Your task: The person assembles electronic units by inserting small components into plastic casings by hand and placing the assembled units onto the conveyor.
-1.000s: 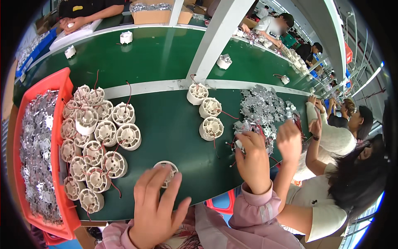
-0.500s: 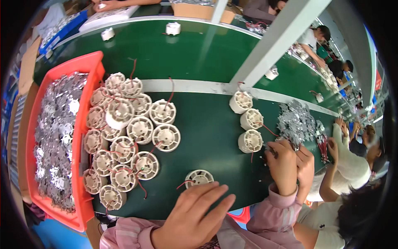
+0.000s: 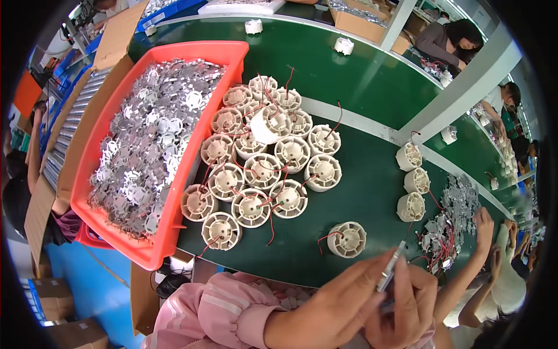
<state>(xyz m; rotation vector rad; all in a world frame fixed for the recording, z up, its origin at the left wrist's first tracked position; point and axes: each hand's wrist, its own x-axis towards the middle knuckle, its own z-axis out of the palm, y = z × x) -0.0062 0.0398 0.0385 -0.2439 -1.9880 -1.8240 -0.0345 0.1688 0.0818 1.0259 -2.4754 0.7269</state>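
At the wearer's front, low and right of centre, the left hand (image 3: 346, 294) grips one flat silvery piece (image 3: 390, 267), tilted in its fingers; the right hand (image 3: 414, 296) is curled close against it, and whether that one grips too cannot be told. Just beyond, one white round housing (image 3: 347, 239) with a red wire sits alone on the green worktop (image 3: 372, 198). To its left crowd about eighteen more housings (image 3: 262, 170), some partly hidden, one resting on top of others. Alongside them a red tray (image 3: 174, 209) is filled with silvery plates (image 3: 145, 145), too many to count. On the right, three housings (image 3: 417, 180) stand in a column near a pile of metal plates (image 3: 459, 203) and red wires (image 3: 444, 239), with a co-worker's hand (image 3: 482, 224) beside it. Farther back, a pale post (image 3: 459, 87) blocks part of the green surface (image 3: 302, 46) behind, where at least four small white parts (image 3: 344, 46) sit. Beyond that, a cardboard box (image 3: 354, 24) holds silvery pieces.
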